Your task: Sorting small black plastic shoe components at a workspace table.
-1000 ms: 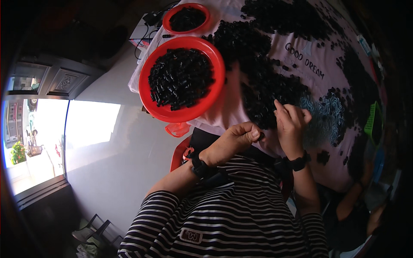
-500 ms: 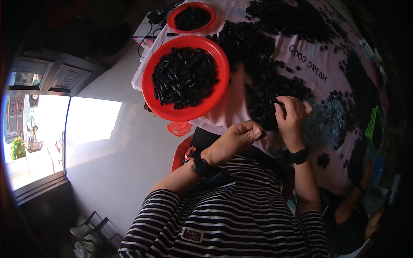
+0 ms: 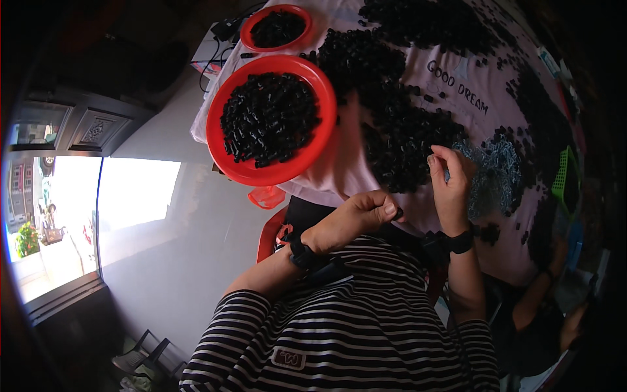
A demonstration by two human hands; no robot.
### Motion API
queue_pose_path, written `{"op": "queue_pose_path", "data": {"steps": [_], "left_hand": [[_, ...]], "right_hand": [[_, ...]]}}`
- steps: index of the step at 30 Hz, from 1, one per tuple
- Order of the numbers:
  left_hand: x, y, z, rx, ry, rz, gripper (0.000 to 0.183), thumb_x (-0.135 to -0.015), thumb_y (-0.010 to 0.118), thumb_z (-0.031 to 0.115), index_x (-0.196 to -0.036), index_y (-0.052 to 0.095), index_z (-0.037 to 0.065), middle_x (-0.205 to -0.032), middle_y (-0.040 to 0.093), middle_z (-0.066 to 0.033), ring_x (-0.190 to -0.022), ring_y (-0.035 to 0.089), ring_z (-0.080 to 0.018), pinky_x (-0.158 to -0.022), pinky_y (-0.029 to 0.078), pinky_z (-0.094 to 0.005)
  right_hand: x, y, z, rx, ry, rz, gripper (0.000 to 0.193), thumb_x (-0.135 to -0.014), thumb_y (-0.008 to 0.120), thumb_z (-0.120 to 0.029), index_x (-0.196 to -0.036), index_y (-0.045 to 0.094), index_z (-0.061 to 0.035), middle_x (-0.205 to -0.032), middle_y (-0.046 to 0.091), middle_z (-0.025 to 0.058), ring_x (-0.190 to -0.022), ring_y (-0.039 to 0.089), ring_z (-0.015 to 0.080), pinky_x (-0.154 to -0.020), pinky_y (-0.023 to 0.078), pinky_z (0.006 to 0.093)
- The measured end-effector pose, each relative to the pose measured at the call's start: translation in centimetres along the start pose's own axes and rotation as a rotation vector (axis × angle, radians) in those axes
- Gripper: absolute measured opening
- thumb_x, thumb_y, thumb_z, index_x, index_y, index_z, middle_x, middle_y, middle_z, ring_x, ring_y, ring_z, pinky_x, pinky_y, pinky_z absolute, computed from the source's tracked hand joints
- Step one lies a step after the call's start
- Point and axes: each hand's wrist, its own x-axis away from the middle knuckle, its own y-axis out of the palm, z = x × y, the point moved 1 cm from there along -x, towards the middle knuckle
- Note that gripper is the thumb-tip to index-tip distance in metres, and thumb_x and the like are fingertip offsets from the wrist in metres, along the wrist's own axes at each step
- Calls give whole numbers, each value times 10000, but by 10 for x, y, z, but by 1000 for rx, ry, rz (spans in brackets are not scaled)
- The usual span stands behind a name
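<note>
My left hand (image 3: 353,221) is closed, its thumb and forefinger pinching a small black cylindrical piece (image 3: 399,213) in front of my body. To its right, my right hand (image 3: 452,189) is raised at the blue-grey heap (image 3: 494,173) of small thin pieces, between that heap and the black pile. Its fingers are bent together toward the thumb; whatever they hold is too small to make out. A large pile of black pieces (image 3: 405,147) like the pinched one lies just beyond my hands on the pale pink cloth (image 3: 349,166).
A large red bowl (image 3: 326,124) full of black pieces sits at the table's left edge, with a smaller red bowl (image 3: 305,23) behind it. More black pieces (image 3: 431,26) lie at the back. At right are a green basket (image 3: 565,183) and another person's arm (image 3: 532,304).
My right hand's fingers have drawn closer together, and the hand is now nearer the blue-grey heap. My left hand still pinches the black piece. The view has shifted slightly.
</note>
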Motion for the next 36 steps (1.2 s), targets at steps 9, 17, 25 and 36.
{"op": "queue_pose_path", "data": {"steps": [9, 17, 25, 36], "left_hand": [[8, -2, -2, -29, -34, -36, 307, -1063, 600, 329, -1114, 684, 37, -1058, 685, 17, -1001, 582, -57, -930, 455, -237], [21, 7, -4, -14, -12, -18, 289, -1061, 605, 323, -1076, 681, 44, -1055, 694, 1, -1016, 601, -72, -942, 460, -252], [31, 14, -6, -51, -23, 2, 287, -1064, 597, 342, -1048, 668, 64, -1056, 691, 16, -973, 584, -49, -877, 455, -234], [40, 24, -17, 40, 66, 25, 299, -1050, 613, 380, -1072, 665, 87, -1013, 657, 66, -829, 491, -8, -731, 400, -192]], "right_hand": [[7, 16, -12, 232, -237, -14, 173, -889, 735, -73, -1049, 696, -125, -949, 622, 1, -896, 618, 188, -911, 373, 401], [7, 19, -5, 280, -306, -66, 192, -872, 721, -51, -1054, 691, -105, -992, 595, 23, -937, 611, 188, -907, 369, 405], [26, -3, -14, -71, -82, 58, 211, -830, 754, 24, -985, 647, -71, -848, 672, 65, -779, 647, 212, -886, 426, 362], [65, -55, -82, -368, 63, -130, 210, -903, 746, -53, -1112, 757, -70, -959, 676, 31, -943, 572, 205, -894, 438, 336]]}}
